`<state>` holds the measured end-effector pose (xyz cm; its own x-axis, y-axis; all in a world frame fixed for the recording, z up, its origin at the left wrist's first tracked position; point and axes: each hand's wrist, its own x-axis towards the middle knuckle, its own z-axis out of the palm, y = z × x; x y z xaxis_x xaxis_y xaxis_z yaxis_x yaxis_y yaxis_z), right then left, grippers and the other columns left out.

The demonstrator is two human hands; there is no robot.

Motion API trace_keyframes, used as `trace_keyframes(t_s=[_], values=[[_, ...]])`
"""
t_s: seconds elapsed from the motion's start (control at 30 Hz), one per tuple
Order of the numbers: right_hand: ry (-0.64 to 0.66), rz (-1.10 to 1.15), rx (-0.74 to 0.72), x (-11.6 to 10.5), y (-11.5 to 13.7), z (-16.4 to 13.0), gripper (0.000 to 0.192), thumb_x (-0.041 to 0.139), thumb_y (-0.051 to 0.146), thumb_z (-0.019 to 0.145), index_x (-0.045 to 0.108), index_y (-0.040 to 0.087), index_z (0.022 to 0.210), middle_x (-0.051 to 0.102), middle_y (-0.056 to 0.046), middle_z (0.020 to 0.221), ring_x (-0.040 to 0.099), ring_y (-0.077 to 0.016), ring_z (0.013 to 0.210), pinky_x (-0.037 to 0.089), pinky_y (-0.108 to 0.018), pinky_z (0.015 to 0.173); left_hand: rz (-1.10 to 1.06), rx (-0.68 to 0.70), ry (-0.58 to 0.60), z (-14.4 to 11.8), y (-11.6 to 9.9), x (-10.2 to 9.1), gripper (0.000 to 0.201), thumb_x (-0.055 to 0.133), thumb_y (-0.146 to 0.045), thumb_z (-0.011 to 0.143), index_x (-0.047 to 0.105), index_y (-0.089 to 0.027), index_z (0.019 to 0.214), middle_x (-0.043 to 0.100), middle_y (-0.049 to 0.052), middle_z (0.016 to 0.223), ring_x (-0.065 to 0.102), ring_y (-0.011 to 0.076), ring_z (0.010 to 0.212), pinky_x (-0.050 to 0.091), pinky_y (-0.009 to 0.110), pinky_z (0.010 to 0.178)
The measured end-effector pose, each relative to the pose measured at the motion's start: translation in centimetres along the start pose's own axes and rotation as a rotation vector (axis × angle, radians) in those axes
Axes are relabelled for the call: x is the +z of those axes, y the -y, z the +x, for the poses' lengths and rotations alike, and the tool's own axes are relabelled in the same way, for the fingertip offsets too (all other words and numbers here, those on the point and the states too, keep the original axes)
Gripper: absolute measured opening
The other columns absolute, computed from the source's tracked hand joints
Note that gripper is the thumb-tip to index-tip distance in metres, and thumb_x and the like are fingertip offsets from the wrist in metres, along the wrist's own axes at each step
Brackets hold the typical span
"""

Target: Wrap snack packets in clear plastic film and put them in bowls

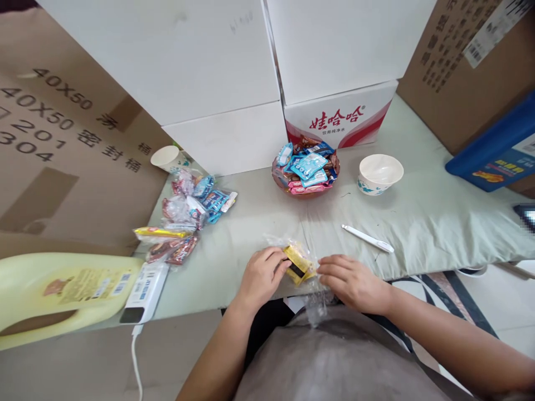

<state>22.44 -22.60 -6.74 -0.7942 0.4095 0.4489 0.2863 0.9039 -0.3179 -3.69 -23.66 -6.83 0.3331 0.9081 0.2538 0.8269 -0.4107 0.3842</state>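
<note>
Handling the yellow packet [300, 263]: you had it between your hands, near the front edge of the green cloth [254, 223]; whether it rested on the cloth could not be told.
Left hand [261, 275]: your thumb and forefinger pinched the packet's left end.
Right hand [353, 281]: your fingers lay close together, tips at the clear film [316, 309] by the packet's right end; your thumb was hidden, so whether they gripped could not be told.
Packet and film: judging by the pose, you were at the step of fitting or adjusting the film around the packet; the next move seemed to call for a steady left pinch and a sure right-hand hold on the film.
White pen-shaped tool [368, 238]: it lay beyond your right hand, untouched.
Snack bowl [307, 195]: it stood farther back, heaped with wrapped pieces.
Paper cup [378, 177]: it stood upright, right of the bowl.
</note>
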Motion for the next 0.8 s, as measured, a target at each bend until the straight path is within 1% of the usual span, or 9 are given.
trace_keyframes(t_s=[0.07,0.13,0.2,0.3,0.43,0.5,0.57,0.7,0.8], values=[[0.071,0.011,0.006,0.3,0.2,-0.4,0.025,0.040,0.010,0.091,0.061,0.015,0.104,0.067,-0.011,0.109,0.058,-0.0222,0.106,0.048,-0.037,0.090,0.003,-0.044,0.039,0.2,-0.2,0.2,0.017,0.052,-0.032,0.093,0.065,-0.023,0.098,0.066,0.005,0.099,0.065,0.0202,0.090,0.053,0.034,0.081],[0.057,-0.023,0.186,0.6,-0.4,-0.8,0.023,0.041,0.011,0.090,0.061,0.016,0.097,0.068,-0.010,0.097,0.062,-0.0198,0.090,0.050,-0.033,0.079,0.001,-0.099,0.086,0.5,-0.5,0.5,0.022,0.058,-0.033,0.089,0.062,-0.023,0.108,0.064,0.006,0.108,0.065,0.0220,0.094,0.053,0.034,0.081],[-0.006,-0.099,0.429,0.6,-1.7,-1.2,0.018,0.043,0.013,0.088,0.060,0.017,0.091,0.066,-0.008,0.086,0.061,-0.0187,0.078,0.049,-0.031,0.071,-0.023,-0.153,0.164,0.9,-0.8,0.6,0.039,0.064,-0.036,0.084,0.056,-0.023,0.121,0.062,0.008,0.118,0.064,0.0243,0.101,0.053,0.036,0.085],[-0.104,-0.220,0.609,-0.2,-3.2,-1.3,0.016,0.044,0.014,0.087,0.059,0.018,0.090,0.065,-0.008,0.083,0.061,-0.0219,0.079,0.050,-0.035,0.073,-0.084,-0.220,0.318,1.4,-1.4,0.3,0.059,0.069,-0.037,0.080,0.048,-0.023,0.132,0.057,0.010,0.129,0.059,0.0272,0.115,0.049,0.040,0.095],[-0.232,-0.056,0.451,-1.1,-1.6,0.0,0.020,0.044,0.011,0.089,0.057,0.019,0.101,0.065,-0.010,0.100,0.059,-0.0238,0.098,0.051,-0.040,0.085,-0.153,-0.193,0.423,2.4,-2.2,0.0,0.069,0.074,-0.037,0.075,0.045,-0.022,0.136,0.053,0.011,0.136,0.049,0.0290,0.126,0.040,0.044,0.106],[-0.232,0.133,0.369,-0.4,0.0,0.9,0.025,0.042,0.011,0.091,0.055,0.019,0.112,0.063,-0.011,0.108,0.059,-0.0215,0.104,0.052,-0.038,0.088,-0.171,-0.165,0.412,2.8,-2.5,0.1,0.077,0.077,-0.036,0.071,0.042,-0.022,0.138,0.055,0.010,0.132,0.048,0.0301,0.124,0.040,0.047,0.105],[-0.217,0.255,0.386,1.2,0.9,1.4,0.031,0.040,0.014,0.094,0.051,0.020,0.123,0.060,-0.012,0.119,0.057,-0.0213,0.113,0.052,-0.040,0.093,-0.175,-0.158,0.388,3.0,-2.7,0.2,0.081,0.080,-0.035,0.066,0.043,-0.022,0.137,0.057,0.010,0.126,0.050,0.0312,0.120,0.041,0.049,0.102],[-0.259,0.271,0.517,4.8,-0.3,1.0,0.035,0.037,0.025,0.099,0.048,0.018,0.131,0.058,-0.015,0.127,0.053,-0.0244,0.121,0.048,-0.049,0.100,-0.209,-0.173,0.391,2.3,-3.0,0.0,0.060,0.081,-0.028,0.061,0.056,-0.022,0.114,0.059,0.007,0.113,0.053,0.0289,0.111,0.045,0.043,0.094],[-0.236,0.251,0.488,5.9,-1.7,0.4,0.034,0.034,0.025,0.100,0.054,0.018,0.127,0.060,-0.013,0.127,0.049,-0.0249,0.126,0.044,-0.052,0.104,-0.292,-0.224,0.439,1.3,-2.7,-0.6,0.046,0.079,-0.022,0.061,0.055,-0.022,0.100,0.061,0.003,0.108,0.058,0.0234,0.101,0.048,0.036,0.088]])
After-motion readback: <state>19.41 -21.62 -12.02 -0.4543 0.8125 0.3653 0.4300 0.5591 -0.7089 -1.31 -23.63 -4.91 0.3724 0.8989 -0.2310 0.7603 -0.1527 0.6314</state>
